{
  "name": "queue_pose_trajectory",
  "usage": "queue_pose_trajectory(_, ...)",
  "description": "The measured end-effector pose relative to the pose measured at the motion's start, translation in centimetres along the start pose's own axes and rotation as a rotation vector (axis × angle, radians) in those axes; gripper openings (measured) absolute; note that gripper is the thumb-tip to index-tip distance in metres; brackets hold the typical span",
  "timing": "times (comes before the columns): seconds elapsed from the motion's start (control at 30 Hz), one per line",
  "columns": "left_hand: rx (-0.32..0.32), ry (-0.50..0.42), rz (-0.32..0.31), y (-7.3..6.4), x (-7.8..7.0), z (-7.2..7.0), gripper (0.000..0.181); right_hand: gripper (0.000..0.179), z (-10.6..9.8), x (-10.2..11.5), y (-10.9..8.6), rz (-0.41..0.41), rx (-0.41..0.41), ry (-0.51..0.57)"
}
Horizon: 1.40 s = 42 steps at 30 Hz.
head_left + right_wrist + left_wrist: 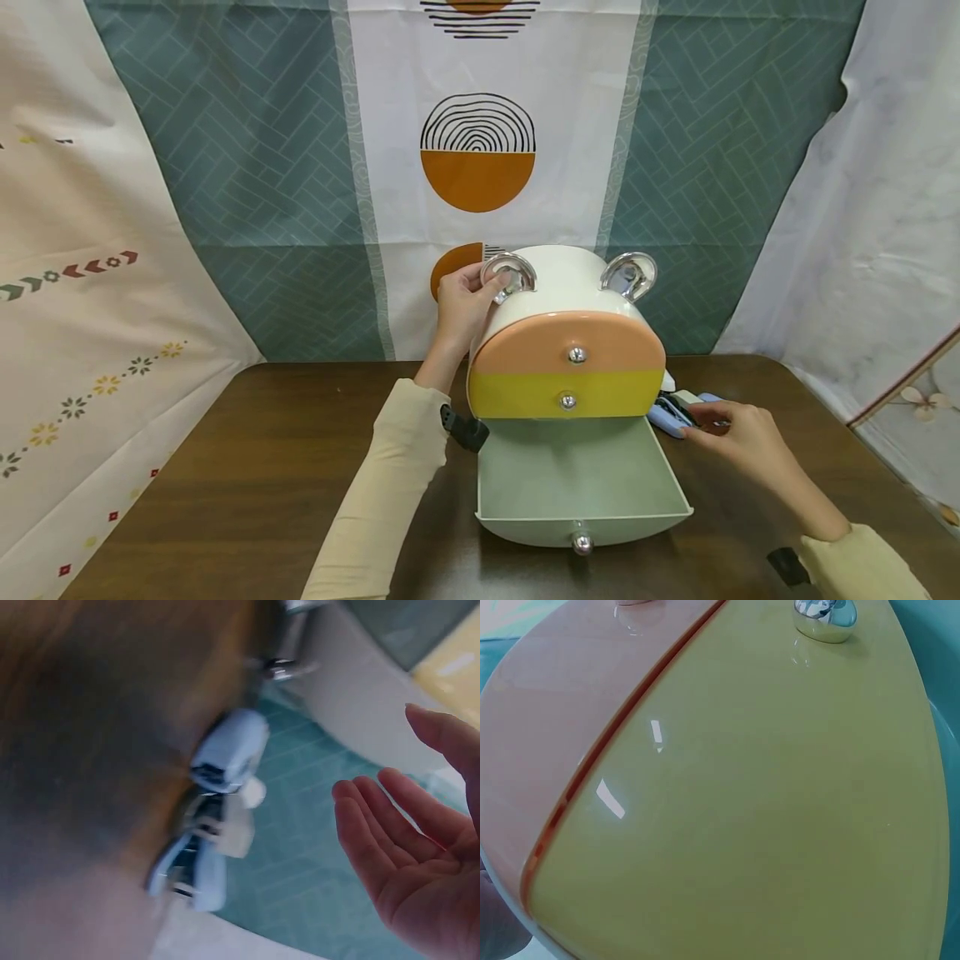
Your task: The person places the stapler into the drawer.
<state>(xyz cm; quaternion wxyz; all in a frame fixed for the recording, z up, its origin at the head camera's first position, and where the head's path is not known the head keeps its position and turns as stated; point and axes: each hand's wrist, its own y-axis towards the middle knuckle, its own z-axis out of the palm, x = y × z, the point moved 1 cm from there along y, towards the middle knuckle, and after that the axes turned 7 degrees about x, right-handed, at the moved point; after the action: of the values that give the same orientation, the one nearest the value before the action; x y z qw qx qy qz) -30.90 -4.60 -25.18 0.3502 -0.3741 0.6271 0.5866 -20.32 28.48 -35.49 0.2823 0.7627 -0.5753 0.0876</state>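
A small drawer cabinet [562,283] with a white rounded body and two silver ears stands on the table. My left hand [463,304] grips its left silver ear [517,273], thumb in front. The bottom pale green drawer [577,483] is pulled out, with its inside bare. Above it, the yellow drawer [517,396] and the orange drawer [517,346] are closed. My right hand [738,437] is beside a light blue stapler [666,418] at the cabinet's right. In the right wrist view, the right hand's fingers [367,825] are spread loosely with nothing between them.
More small items lie behind the stapler, among them a pale piece [686,397] and another light blue one [708,398]. The dark brown wooden table [300,467] extends to the left. A patterned cloth [262,167] hangs behind the table.
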Motion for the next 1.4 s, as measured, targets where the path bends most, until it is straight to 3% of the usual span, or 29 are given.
queue_pose_trajectory(0.27, 0.005, 0.008, -0.001, -0.1, 0.0, 0.1, 0.022, 0.034, 2.1, -2.6, 2.1, -0.004, 0.123, -0.064)
queue_pose_trajectory(0.5, 0.010, -0.005, 0.000, -0.1, -0.1, 0.2, 0.022, 0.013, 3.1, -3.6, 3.4, -0.019, 0.166, -0.125)
queue_pose_trajectory(0.7, 0.006, -0.009, -0.002, -0.2, -0.2, 0.2, 0.022, 0.034, 4.0, -3.7, 3.7, -0.047, 0.171, -0.229)
queue_pose_trajectory(0.83, 0.006, -0.010, -0.002, -0.2, -0.1, 0.2, 0.023, 0.032, 4.3, -3.7, 4.0, 0.002, 0.184, -0.242)
queue_pose_trajectory(0.97, 0.003, -0.001, 0.011, -0.2, -0.1, 0.2, 0.022, 0.030, 4.2, -3.6, 4.2, 0.026, 0.192, -0.230)
queue_pose_trajectory(1.13, 0.001, 0.010, 0.032, -0.1, -0.1, 0.1, 0.021, 0.035, 3.7, -3.2, 4.0, -0.024, 0.168, -0.212)
queue_pose_trajectory(1.23, 0.003, 0.011, 0.028, -0.1, -0.1, 0.1, 0.020, 0.030, 2.9, -2.7, 3.5, -0.047, 0.157, -0.179)
queue_pose_trajectory(1.33, -0.001, 0.016, 0.031, -0.1, -0.1, 0.1, 0.020, 0.013, 2.0, -2.2, 3.0, -0.043, 0.157, -0.141)
queue_pose_trajectory(1.4, -0.002, 0.019, 0.034, -0.1, -0.1, 0.0, 0.020, 0.016, 1.4, -1.8, 2.6, -0.039, 0.148, -0.129)
